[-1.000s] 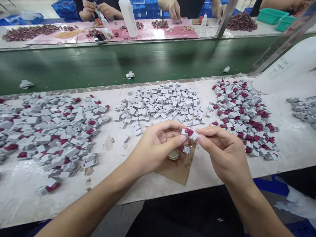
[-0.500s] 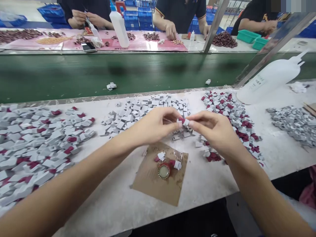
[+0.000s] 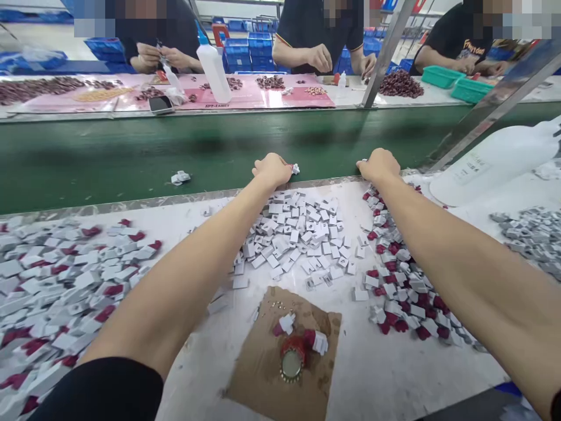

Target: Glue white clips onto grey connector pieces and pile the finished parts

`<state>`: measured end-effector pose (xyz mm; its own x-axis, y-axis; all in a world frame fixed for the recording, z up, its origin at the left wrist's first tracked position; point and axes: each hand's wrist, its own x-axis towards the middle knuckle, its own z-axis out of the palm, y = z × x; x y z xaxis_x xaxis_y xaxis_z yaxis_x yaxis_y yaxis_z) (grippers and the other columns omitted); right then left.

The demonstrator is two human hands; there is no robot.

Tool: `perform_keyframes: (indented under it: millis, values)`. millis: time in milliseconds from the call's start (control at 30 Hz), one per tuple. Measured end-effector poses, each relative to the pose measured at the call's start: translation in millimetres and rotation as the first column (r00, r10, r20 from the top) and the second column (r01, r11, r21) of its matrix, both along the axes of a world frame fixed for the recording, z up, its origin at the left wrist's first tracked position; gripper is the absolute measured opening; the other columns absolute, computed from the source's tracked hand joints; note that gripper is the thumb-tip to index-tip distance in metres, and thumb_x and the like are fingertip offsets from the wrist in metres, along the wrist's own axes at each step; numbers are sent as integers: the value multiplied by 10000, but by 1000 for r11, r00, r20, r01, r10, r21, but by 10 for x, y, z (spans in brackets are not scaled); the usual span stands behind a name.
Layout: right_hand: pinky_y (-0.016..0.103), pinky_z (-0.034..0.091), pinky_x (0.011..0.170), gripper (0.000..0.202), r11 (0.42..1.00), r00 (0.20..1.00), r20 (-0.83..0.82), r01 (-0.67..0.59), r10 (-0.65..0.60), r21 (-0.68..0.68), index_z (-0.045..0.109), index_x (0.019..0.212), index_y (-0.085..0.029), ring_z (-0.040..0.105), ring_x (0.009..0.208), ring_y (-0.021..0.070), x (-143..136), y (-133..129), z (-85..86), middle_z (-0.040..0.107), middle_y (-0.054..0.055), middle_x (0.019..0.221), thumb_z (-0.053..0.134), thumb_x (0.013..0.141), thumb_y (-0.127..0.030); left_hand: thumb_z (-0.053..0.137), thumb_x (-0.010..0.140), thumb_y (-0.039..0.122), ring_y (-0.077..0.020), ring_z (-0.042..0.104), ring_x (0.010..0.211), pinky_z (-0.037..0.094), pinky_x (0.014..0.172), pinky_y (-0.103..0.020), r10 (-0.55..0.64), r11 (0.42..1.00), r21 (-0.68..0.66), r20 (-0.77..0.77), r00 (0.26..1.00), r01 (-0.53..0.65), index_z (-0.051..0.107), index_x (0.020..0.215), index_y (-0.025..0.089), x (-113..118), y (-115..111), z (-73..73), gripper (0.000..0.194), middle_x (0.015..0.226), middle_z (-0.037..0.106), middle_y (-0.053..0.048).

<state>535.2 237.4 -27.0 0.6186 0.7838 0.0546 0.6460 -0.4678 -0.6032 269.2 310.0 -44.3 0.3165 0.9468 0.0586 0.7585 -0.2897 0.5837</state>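
Note:
Both my arms reach forward to the green belt. My left hand is closed on a small white and maroon plastic part over the belt's near edge. To the right, my right hand pinches a small white plastic part, mostly hidden by the fingers. Below the hands lies a pile of white plastic pieces. On a brown cardboard piece sit an upturned bottle cap, a red cap behind it and two white and maroon parts.
White and maroon parts heap at left and right. A white squeeze bottle leans beside a metal post at right. Another white part lies on the belt. Co-workers' hands work across the belt.
My hands have moved apart and forward from above the white pile to the belt. The left carries a white and maroon part; the right has reached a part on the belt. The view has shifted.

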Motion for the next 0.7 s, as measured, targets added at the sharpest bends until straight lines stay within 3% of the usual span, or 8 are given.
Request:
perform_keyframes:
  millis: [67,133,200,267,333,433,567,700]
  values:
    - [659,519,1165,130,997,997,-26,-68,69,37,796,939,-118,698,1312,517,-71,15,7,790,276,1160,841,824,-77,897,902,368,-551,519,1411,490,1061,-736,111,994,-7,-55,992,-111,782,1137,144,4,-64,67,344,1250,716,-265]
    - [569,573,1125,141,979,981,-66,-175,183,109,815,970,-126,754,1212,438,-177,-65,65,810,206,1060,822,839,-74,899,902,311,-520,484,1453,456,1129,-703,133,991,8,-37,990,-133,744,1257,138,0,-202,205,424,1386,679,-244]
    - [489,640,1026,209,940,946,-106,-282,305,192,838,1084,-133,800,1066,348,-311,-260,156,821,137,1000,811,878,-104,840,944,254,-441,577,1365,513,1081,-606,31,999,-14,89,996,-30,713,1335,176,-16,-415,381,418,1410,686,-197]
    - [442,682,923,285,883,891,-160,-369,425,291,850,1183,-159,815,943,284,-455,-558,254,833,89,991,835,898,-154,745,1013,239,-354,684,1191,571,928,-486,-109,989,-68,276,955,133,712,1337,223,-44,-688,551,326,1286,747,-143]
    - [442,701,886,299,807,809,-240,-408,537,427,870,1168,-182,819,901,264,-589,-910,335,847,72,989,885,869,-186,684,1058,242,-297,735,1056,569,819,-410,-198,962,-93,413,889,258,716,1316,233,-85,-989,682,260,1135,785,-102]
    - [473,712,922,247,724,692,-334,-397,640,563,898,1076,-207,835,936,273,-765,-1427,402,876,69,994,913,829,-194,715,1057,243,-244,762,997,576,835,-367,-274,942,-34,499,822,334,734,1238,205,-171,-1435,768,186,1070,809,-74]
    - [458,737,908,243,749,642,-431,-371,634,549,909,1082,-231,856,938,273,-996,-2032,401,897,73,1046,934,841,-238,725,1064,255,-204,754,941,584,872,-349,-316,926,-2,548,775,379,780,1052,194,-323,-2002,745,83,1029,824,-50]
    - [369,747,839,214,787,586,-540,-337,604,516,919,1120,-271,862,932,253,-1169,-2616,318,891,64,1037,940,916,-334,684,1094,279,-202,753,908,584,833,-345,-246,922,-118,555,795,368,787,1033,216,-509,-2540,726,135,968,815,-23]
